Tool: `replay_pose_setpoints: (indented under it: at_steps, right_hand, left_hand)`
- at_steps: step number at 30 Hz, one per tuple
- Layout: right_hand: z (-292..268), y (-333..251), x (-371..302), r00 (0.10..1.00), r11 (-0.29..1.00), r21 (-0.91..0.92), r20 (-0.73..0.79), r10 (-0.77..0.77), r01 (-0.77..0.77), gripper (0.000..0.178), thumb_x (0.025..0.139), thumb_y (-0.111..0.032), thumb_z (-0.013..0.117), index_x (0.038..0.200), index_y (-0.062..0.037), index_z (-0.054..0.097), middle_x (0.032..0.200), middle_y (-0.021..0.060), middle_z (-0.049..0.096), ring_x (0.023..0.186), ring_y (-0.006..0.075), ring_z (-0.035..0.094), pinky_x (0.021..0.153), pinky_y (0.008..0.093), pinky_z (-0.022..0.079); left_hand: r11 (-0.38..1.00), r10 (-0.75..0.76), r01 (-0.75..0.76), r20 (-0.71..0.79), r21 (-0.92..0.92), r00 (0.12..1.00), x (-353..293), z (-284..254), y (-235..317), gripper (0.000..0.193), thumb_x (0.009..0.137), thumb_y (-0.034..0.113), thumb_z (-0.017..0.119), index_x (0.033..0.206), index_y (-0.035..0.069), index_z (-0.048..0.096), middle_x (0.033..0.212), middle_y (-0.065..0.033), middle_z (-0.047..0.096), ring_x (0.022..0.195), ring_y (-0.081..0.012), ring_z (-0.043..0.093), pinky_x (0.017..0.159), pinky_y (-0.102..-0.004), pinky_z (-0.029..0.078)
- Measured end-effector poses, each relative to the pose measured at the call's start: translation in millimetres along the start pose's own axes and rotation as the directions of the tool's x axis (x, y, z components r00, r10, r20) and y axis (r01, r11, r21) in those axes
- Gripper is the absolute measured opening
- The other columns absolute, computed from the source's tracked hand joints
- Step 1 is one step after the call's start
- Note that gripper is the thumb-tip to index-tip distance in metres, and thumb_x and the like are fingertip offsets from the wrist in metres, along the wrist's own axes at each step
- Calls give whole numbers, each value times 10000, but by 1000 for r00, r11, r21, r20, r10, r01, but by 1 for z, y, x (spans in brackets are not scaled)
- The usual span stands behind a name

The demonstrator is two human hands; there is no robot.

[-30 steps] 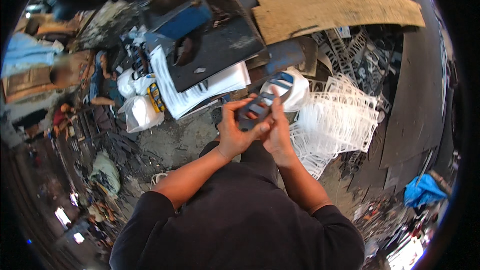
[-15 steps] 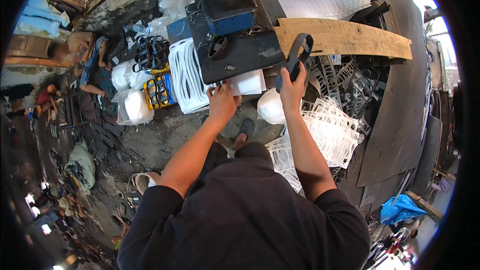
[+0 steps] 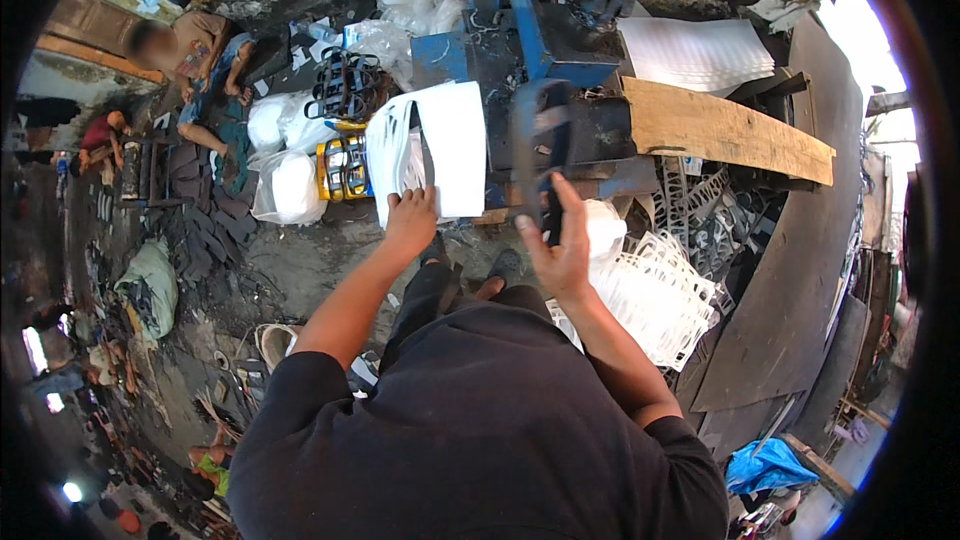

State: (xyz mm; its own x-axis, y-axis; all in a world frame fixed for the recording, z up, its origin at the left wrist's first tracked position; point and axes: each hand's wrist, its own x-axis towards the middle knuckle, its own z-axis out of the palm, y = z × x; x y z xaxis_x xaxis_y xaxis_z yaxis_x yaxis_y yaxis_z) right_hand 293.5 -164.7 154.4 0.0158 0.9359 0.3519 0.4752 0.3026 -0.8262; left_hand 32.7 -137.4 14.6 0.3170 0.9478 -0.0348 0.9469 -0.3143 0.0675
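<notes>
My left hand grips the near edge of a stack of white foam sheets that lies on the dark bed of a blue press machine. My right hand is raised beside it, with its fingers round the lower end of a dark, motion-blurred tool that stands upright in front of the machine. Both forearms reach forward over my black shirt. The tool's shape is too blurred to make out.
A wooden plank lies right of the machine, with white sheets behind it. A heap of white cut-out scrap sits under my right arm. White bags, a yellow crate and a seated person are at left.
My view has tilted toward the machine. My left hand has come forward onto the white sheets. My right hand has carried the dark tool up and over to the machine's front.
</notes>
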Motion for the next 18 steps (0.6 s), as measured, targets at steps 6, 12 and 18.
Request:
replay_pose_setpoints:
  at_steps: [6, 12, 18]
  right_hand:
    - [87, -7, 21, 948, 983, 40, 273, 164, -182, 578, 879, -218, 683, 1377, -41, 447, 1275, 269, 546, 1169, 450, 529, 982, 460, 446]
    - [152, 20, 19, 940, 946, -281, 248, 236, -163, 598, 880, -223, 659, 1395, -46, 411, 1270, 273, 536, 1143, 456, 538, 938, 486, 481]
    - [176, 47, 10, 953, 875, -472, 200, 229, -111, 594, 888, -227, 643, 1409, -64, 408, 1354, 263, 488, 1207, 436, 517, 983, 475, 477]
  left_hand:
    - [997, -68, 77, 230, -29, 971, 6, -14, -11, 387, 860, 141, 520, 1214, -13, 495, 949, -138, 660, 938, -298, 636, 862, -480, 373]
    - [991, -50, 87, 335, -98, 941, 5, -13, -38, 413, 857, 147, 580, 1220, -21, 480, 1009, -165, 667, 1017, -303, 643, 912, -501, 395]
    - [374, -140, 431, 410, -821, 901, 47, 19, -86, 711, 905, 212, 638, 1479, -33, 296, 1324, -211, 560, 1207, -287, 565, 1008, -370, 425]
